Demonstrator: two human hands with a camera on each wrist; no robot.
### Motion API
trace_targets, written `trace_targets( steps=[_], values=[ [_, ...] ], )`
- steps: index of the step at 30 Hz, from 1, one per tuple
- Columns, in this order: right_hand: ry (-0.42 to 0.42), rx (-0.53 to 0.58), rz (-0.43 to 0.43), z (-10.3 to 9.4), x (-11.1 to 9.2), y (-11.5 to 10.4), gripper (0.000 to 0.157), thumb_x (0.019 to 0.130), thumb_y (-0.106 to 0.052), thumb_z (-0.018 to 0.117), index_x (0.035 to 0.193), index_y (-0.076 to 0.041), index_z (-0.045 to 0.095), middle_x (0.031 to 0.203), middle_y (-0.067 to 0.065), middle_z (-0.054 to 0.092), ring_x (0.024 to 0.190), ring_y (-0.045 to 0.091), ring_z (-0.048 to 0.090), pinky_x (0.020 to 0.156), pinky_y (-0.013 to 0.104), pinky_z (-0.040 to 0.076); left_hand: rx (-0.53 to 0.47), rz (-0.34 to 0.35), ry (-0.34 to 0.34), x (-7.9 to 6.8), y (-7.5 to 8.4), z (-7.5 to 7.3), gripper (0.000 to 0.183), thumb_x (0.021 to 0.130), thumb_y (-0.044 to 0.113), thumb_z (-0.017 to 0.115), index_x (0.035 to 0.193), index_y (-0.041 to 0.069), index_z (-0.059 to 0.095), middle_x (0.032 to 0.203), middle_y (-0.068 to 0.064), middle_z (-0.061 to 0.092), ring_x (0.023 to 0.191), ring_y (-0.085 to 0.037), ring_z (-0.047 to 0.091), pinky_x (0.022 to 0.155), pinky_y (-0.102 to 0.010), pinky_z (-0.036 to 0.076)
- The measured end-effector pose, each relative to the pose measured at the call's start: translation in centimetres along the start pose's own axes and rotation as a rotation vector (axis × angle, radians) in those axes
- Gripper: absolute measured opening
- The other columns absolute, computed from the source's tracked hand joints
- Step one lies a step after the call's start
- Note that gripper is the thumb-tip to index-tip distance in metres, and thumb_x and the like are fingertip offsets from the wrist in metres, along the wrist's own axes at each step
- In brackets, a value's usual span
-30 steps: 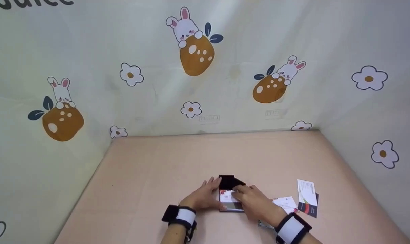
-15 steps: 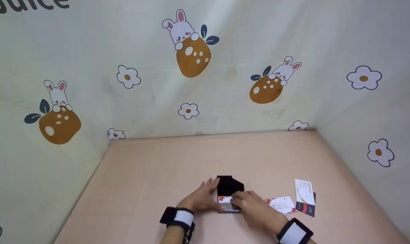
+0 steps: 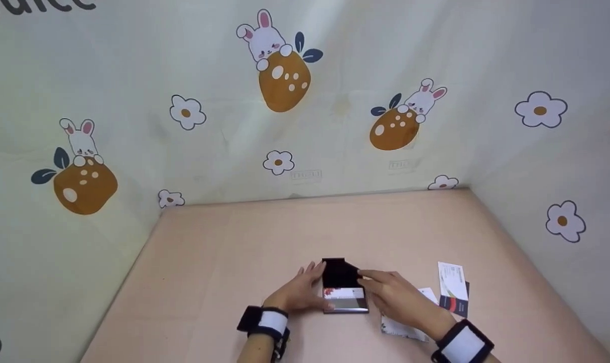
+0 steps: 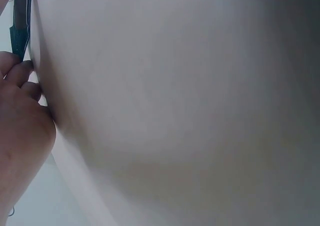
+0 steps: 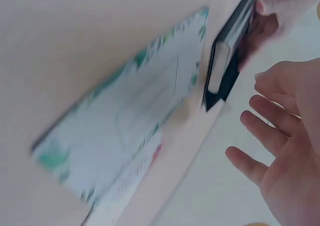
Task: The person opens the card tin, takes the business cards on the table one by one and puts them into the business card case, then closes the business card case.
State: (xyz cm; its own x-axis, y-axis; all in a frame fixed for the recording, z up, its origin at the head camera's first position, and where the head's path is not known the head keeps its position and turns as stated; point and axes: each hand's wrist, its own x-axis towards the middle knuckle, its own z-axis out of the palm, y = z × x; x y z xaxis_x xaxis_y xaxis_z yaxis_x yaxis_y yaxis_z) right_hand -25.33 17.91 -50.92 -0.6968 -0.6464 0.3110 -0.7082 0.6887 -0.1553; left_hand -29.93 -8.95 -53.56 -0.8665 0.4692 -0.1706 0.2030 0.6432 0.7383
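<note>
A business card case (image 3: 341, 275) with a black-lined lid lies unfolded on the table, its front pocket grey and shiny. Inside the pocket a white card (image 3: 353, 293) with red flowers shows its upper part. My left hand (image 3: 297, 295) grips the case by its left side, thumb at the front pocket and fingers by the lid. My right hand (image 3: 398, 297) is at the case's right side, fingertips right at the lid's edge in the head view. Its fingers are spread and relaxed in the right wrist view, holding nothing.
A white card with a leafy green border (image 5: 130, 100) lies below my right hand, close to a red-flowered card (image 3: 430, 295) partly hidden by the forearm. Further right, a white card (image 3: 452, 280) overlaps a dark one (image 3: 461, 307). Printed cloth walls (image 3: 224, 151) enclose the table (image 3: 224, 252).
My right hand has slid from over the pocket to the case's right edge, uncovering the inserted card, which sits lower than a second ago. My left hand keeps its hold.
</note>
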Motion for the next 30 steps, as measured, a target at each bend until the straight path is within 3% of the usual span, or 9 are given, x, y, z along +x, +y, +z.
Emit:
trace_targets(
  steps=[7,16,22,30],
  values=[
    [-0.039,-0.01,0.082,-1.3,-2.9,0.9,0.034,0.093,-0.017,0.069,0.126,-0.008,0.069,0.135,0.012,0.062,0.12,0.029,0.063,0.098,0.049,0.054,-0.02,-0.021,0.006,-0.3,0.0,0.0,0.108,0.074,0.031,0.088,0.159,0.012,0.026,0.168,-0.012,0.019,0.157,-0.04,0.005,0.128,-0.056,0.008],
    [-0.13,-0.044,0.178,-2.7,-6.2,1.2,0.059,0.079,-0.036,0.081,0.131,-0.012,0.066,0.131,0.006,0.061,0.114,0.026,0.06,0.094,0.05,0.053,-0.028,-0.028,-0.008,-0.1,-0.1,0.0,0.107,0.074,0.032,0.088,0.159,0.012,0.025,0.168,-0.01,0.019,0.157,-0.039,0.004,0.129,-0.056,0.006],
    [-0.116,-0.111,0.13,-3.3,-7.2,1.4,0.069,0.07,-0.041,0.087,0.128,-0.01,0.068,0.123,0.005,0.066,0.106,0.024,0.063,0.089,0.047,0.05,-0.025,-0.034,-0.006,-0.1,-0.1,-0.1,0.107,0.074,0.034,0.087,0.16,0.014,0.025,0.168,-0.01,0.019,0.157,-0.04,0.005,0.128,-0.056,0.008],
    [-0.226,-0.065,0.243,-3.3,-7.8,1.4,0.065,0.073,-0.039,0.087,0.126,-0.007,0.066,0.122,0.009,0.069,0.106,0.025,0.064,0.09,0.049,0.052,-0.018,-0.04,-0.006,-0.1,-0.1,-0.1,0.107,0.075,0.035,0.087,0.16,0.014,0.025,0.168,-0.01,0.019,0.157,-0.04,0.005,0.128,-0.056,0.008]
  ],
)
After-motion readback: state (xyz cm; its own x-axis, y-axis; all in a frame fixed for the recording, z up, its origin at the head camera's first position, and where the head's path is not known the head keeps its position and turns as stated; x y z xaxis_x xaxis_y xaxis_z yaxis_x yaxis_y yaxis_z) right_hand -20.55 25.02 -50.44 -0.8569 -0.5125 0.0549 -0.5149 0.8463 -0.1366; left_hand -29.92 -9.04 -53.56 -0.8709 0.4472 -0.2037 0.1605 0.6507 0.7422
